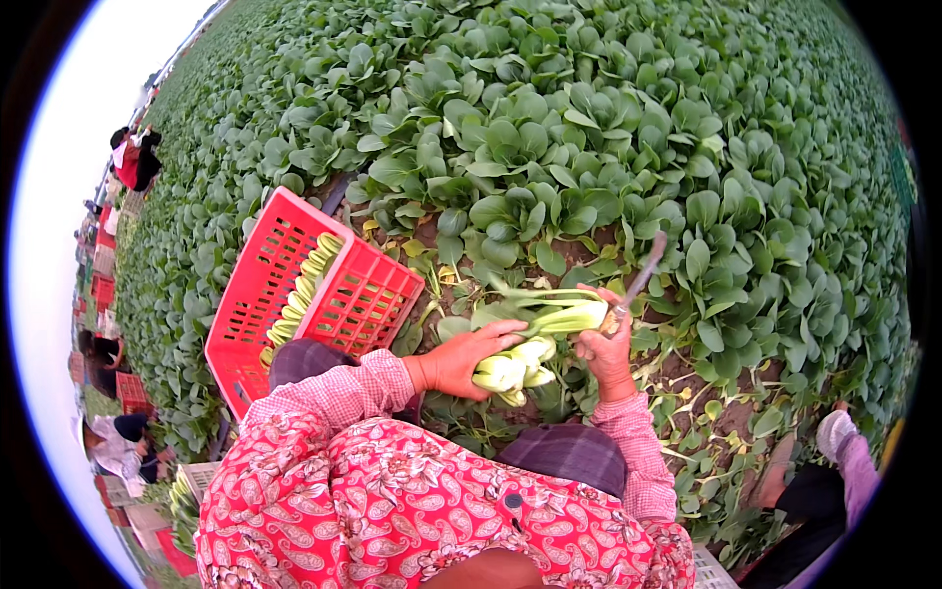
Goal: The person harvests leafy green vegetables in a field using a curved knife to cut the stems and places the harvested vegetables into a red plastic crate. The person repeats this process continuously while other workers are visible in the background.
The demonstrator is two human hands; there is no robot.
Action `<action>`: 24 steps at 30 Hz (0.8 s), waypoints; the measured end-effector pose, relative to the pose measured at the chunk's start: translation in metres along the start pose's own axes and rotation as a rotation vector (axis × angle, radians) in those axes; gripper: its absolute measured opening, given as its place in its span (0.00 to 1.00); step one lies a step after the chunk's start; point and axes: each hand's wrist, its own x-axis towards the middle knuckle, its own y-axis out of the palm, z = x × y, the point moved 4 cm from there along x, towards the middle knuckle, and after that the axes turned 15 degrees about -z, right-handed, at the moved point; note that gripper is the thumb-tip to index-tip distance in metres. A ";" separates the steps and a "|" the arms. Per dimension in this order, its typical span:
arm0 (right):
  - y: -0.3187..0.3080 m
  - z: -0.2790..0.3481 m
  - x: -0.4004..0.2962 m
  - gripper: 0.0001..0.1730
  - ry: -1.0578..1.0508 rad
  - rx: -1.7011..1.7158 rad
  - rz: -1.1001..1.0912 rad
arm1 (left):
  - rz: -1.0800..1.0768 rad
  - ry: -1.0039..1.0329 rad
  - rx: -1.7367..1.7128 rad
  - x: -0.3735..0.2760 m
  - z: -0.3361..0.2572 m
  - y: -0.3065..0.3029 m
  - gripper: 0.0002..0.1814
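Note:
Several pale-stemmed bok choy heads (509,372) are bunched in my left hand (460,361), their cut bases facing me. Just right of them, my right hand (609,352) grips a knife (646,272) whose blade points up and away. Another bok choy (570,318) lies between the two hands, its base against my right fingers and its leaves towards my left hand. A red plastic crate (372,283) stands tilted at my left knee, with rows of bok choy (302,291) packed inside.
Dense growing bok choy (530,140) fills the field ahead. Loose leaves litter the soil (677,383) at right. A co-worker's gloved hand and sleeve (846,438) are at the lower right. Other people (136,158) and crates (134,394) line the left side. Another crate (200,475) is at lower left.

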 end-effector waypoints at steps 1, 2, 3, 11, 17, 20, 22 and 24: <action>0.006 0.013 0.000 0.34 -0.009 -0.046 -0.009 | -0.004 -0.008 -0.103 -0.001 -0.007 -0.002 0.46; 0.011 0.025 -0.001 0.33 -0.017 -0.092 -0.019 | 0.006 0.014 -0.183 -0.003 -0.014 -0.005 0.47; 0.019 0.041 -0.002 0.30 -0.093 -0.172 -0.037 | -0.038 -0.063 -0.359 -0.005 -0.021 -0.012 0.47; 0.092 0.109 -0.036 0.29 0.058 -0.708 0.131 | -0.374 -0.119 -0.820 -0.011 -0.063 -0.057 0.35; 0.146 0.124 -0.062 0.28 0.128 -0.673 0.157 | -0.259 0.015 -0.643 -0.031 -0.067 -0.065 0.32; 0.167 0.126 -0.075 0.31 0.146 -0.484 0.274 | -0.113 0.032 -0.890 -0.047 -0.084 -0.064 0.31; 0.162 0.118 -0.078 0.34 0.209 -0.391 0.300 | 0.135 0.047 -0.840 -0.053 -0.094 -0.053 0.38; 0.167 0.115 -0.085 0.35 0.166 -0.363 0.234 | -0.005 0.138 -1.108 -0.053 -0.103 -0.044 0.41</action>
